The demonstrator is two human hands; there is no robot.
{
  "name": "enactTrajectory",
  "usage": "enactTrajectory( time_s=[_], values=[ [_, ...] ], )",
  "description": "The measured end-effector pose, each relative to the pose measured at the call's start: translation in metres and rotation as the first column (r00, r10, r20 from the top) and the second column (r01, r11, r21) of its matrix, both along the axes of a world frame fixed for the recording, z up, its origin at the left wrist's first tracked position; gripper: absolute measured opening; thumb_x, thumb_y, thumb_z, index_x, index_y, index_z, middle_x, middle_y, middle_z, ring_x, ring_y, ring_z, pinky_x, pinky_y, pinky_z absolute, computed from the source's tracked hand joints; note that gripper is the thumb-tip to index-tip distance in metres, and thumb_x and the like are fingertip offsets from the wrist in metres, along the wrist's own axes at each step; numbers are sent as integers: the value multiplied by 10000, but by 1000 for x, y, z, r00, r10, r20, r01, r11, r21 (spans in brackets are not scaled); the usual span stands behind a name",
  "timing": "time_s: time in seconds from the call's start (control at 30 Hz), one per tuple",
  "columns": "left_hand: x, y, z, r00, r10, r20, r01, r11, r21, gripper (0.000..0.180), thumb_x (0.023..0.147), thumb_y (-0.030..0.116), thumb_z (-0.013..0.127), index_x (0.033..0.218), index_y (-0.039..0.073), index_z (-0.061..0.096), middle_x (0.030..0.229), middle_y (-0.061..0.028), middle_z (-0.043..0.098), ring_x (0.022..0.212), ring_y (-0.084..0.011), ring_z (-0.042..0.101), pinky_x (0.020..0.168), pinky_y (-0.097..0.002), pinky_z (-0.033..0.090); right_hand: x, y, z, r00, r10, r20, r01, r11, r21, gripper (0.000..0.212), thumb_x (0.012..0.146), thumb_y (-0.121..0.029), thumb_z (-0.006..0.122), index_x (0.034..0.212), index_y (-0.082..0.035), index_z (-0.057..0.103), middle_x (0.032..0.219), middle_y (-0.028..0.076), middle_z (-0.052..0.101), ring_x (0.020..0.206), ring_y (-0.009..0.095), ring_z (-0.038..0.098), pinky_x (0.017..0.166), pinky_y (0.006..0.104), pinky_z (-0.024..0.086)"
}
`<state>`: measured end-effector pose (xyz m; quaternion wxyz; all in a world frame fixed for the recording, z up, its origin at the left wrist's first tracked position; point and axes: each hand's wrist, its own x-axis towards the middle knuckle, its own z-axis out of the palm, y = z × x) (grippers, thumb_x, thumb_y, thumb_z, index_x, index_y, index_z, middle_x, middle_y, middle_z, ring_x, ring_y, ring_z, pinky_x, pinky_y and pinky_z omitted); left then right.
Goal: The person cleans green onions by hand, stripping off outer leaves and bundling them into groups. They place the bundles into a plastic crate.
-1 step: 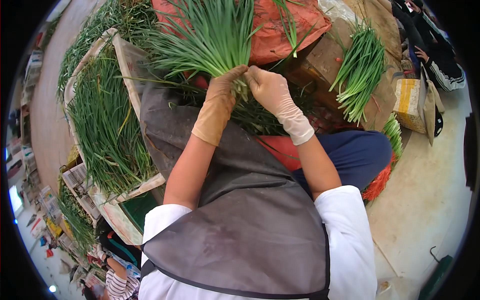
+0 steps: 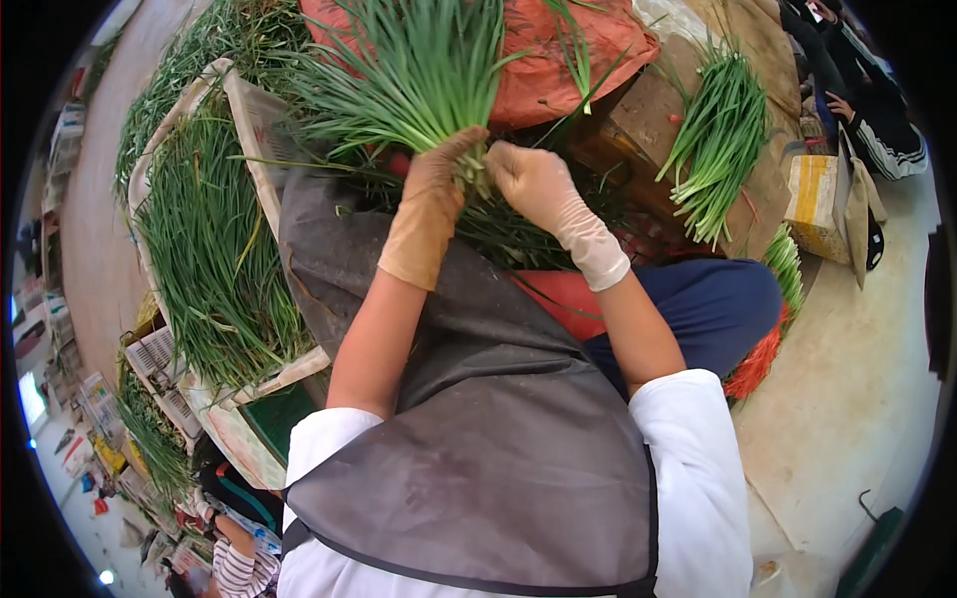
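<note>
My left hand [image 2: 437,181], in a stained brownish glove, is closed around the lower stalks of a large bunch of garlic chives [image 2: 424,85]. Their green leaves fan out away from me, and the pale stalk ends poke out below the grip. Just to the right, my right hand [image 2: 533,184] wears a whitish glove. Its fingers are curled together beside the stalk ends; whatever they pinch, if anything, is hidden. A finished-looking bundle of chives [image 2: 720,145] lies at the right on a brown surface.
A pale crate [image 2: 239,120] full of loose greens stands at my left. Beyond the bunch lies a red sack [image 2: 568,60] with a few stray stalks. Red ties [image 2: 756,364] hang by my right knee. Other people sit at far right and lower left.
My right hand has drawn slightly away from the left, opening a small gap between them. The left hand and its bunch have shifted a little to the left.
</note>
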<state>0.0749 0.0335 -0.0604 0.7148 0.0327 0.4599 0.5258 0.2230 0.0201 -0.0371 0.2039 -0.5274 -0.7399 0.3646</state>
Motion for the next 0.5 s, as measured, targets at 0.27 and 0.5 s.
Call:
enactTrajectory(
  time_s=[0.27, 0.5],
  values=[
    [-42, 20, 54, 979, 167, 116, -186, 966, 180, 220, 785, 30, 676, 975, -35, 587, 908, -114, 647, 799, -248, 648, 697, -348, 559, 51, 35, 23, 682, -673, 286, 656, 736, 167, 452, 788, -503, 589, 935, -77, 638, 956, 197, 640, 964, 355, 597, 828, 436, 464],
    [-12, 9, 52, 994, 109, 20, -111, 984, 139, 224, 788, 29, 663, 988, -32, 582, 868, -110, 643, 767, -247, 659, 655, -327, 551, 41, 47, 17, 730, -543, -416, 546, 829, -123, 184, 861, -195, 596, 823, -16, 617, 615, -7, 516, 555, 71, 440, 518, 230, 338]
  ],
)
